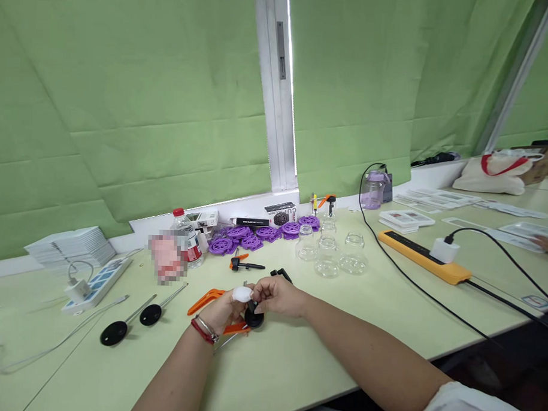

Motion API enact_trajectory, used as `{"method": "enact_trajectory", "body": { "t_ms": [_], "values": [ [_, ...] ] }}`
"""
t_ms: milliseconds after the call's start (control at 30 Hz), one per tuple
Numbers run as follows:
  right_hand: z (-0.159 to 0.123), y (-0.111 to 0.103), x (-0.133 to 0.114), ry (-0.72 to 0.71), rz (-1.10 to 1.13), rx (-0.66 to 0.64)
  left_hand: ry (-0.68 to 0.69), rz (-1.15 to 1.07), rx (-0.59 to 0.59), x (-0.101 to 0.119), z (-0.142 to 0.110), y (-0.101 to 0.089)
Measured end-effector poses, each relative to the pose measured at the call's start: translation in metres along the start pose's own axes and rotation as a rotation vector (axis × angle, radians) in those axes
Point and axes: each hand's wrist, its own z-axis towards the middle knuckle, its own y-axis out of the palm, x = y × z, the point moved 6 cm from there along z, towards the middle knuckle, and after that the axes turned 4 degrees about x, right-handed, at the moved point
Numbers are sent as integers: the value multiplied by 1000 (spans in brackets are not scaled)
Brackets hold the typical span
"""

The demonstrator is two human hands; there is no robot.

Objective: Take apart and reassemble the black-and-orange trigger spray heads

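Both hands are close together over the near middle of the table. My left hand point(228, 312), with a white covering point(241, 295) on one finger, grips a black round-based part point(254, 318). An orange lever-like piece point(236, 329) and a thin metal rod stick out below that hand. With fingers pinched, my right hand point(273, 294) holds the top of the same black part; its fingers hide the exact contact. Another orange curved piece point(205, 300) lies beside my left hand. Just beyond my right hand is a small black piece point(282, 275).
Two black discs with metal rods point(114, 333) lie left. Farther back are a black-and-orange assembly point(247, 265), purple spoked parts point(255, 235), glass jars point(328, 258) and a bottle point(192, 244). Black cables cross the right side near an orange power strip point(422, 257).
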Motion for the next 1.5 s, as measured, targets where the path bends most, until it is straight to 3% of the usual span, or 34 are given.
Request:
{"method": "enact_trajectory", "body": {
  "t_ms": [267, 467, 867, 1500],
  "values": [
    [0, 1, 1, 11, 19, 15, -1, -17, 28, -2, 0, -3],
    [-1, 2, -3, 5, 10, 6, 12, 22, -43, -1, 0, 0],
    [-1, 3, -4, -8, -15, -9, 5, -6, 24, 2, -1, 0],
    [-1, 0, -2, -9, -48, 13, -1, -14, -6, -1, 2, -1]
  ]
}}
